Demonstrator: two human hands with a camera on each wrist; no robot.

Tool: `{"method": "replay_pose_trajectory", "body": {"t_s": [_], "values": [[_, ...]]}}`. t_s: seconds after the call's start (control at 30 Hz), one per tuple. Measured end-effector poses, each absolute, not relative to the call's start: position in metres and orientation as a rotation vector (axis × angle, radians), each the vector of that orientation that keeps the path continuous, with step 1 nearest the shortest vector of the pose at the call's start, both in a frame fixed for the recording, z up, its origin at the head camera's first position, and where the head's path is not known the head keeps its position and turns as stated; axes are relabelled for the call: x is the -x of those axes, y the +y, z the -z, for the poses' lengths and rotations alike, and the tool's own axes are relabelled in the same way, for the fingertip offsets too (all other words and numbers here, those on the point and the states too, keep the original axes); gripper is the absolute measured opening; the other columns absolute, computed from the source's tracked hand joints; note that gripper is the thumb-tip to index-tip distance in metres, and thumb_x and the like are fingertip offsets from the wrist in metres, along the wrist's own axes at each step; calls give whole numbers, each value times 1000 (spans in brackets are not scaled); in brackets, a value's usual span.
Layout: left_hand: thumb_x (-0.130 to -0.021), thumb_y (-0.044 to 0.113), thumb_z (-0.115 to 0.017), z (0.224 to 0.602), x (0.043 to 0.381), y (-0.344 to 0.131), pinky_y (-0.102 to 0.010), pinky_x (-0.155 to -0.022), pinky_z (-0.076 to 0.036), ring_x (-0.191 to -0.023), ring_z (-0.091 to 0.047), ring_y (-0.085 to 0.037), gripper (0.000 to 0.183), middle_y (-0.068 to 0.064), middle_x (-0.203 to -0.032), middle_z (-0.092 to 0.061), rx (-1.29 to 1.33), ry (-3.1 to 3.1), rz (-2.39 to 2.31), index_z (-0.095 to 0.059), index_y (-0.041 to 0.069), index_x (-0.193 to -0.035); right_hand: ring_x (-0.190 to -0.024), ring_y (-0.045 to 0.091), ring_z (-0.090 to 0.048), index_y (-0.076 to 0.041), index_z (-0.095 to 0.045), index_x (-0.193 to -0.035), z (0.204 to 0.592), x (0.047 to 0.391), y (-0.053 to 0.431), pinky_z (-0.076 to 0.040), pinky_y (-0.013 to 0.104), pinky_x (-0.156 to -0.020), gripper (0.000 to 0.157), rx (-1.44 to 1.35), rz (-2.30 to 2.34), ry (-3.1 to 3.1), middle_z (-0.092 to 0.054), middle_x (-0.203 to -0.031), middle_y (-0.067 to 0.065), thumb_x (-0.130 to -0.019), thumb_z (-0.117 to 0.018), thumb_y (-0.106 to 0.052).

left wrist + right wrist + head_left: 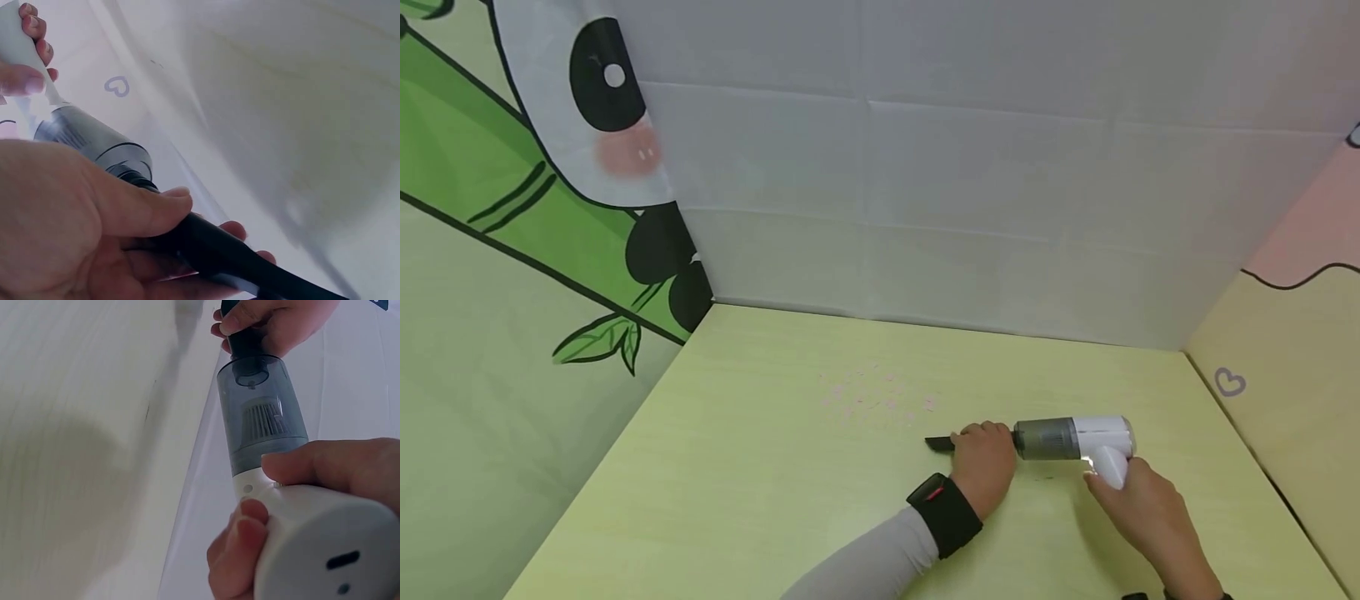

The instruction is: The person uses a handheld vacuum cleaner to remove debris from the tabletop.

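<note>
A white handheld vacuum cleaner [1102,435] with a see-through grey dust cup [259,406] is held above the table, lying roughly level. My right hand [1150,504] grips its white handle, with the thumb against the body near the dust cup in the right wrist view. My left hand [985,468] holds the black crevice nozzle [219,253] at the front, thumb on one side and fingers beneath it. The nozzle tip points left. A pleated filter [265,419] shows inside the cup.
Small pink scraps [891,405] are scattered on the pale yellow table [722,467], beyond the nozzle and to its left. A grey-white back panel [962,183] and printed side panels [512,375] enclose the table. A dark band [945,515] circles my left wrist.
</note>
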State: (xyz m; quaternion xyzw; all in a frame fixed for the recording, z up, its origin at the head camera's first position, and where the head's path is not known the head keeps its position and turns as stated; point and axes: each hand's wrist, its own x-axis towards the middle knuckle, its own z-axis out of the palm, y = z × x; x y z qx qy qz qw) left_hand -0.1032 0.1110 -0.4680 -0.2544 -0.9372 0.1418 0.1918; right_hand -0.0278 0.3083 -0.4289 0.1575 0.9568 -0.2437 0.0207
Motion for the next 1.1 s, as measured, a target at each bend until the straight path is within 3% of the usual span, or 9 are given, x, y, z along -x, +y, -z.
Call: {"method": "replay_pose_trajectory", "body": {"t_s": [0.5, 1.1], "values": [[-103, 41, -58, 479, 135, 124, -29, -82, -61, -94, -71, -14, 28, 2, -100, -72, 847, -2504, -325, -70, 19, -115, -60, 27, -54, 14, -48, -96, 425, 27, 300, -41, 35, -46, 59, -642, 744, 3022, -55, -73, 18, -99, -58, -43], [-104, 38, -58, 484, 140, 106, -33, -85, -60, -97, -70, -18, 27, 0, -103, -71, 861, -2575, -251, -68, 16, -117, -63, 28, -56, 17, -47, -103, 427, 31, 279, -43, 35, -48, 61, -653, 785, 2970, -57, -77, 21, -100, -58, -42]]}}
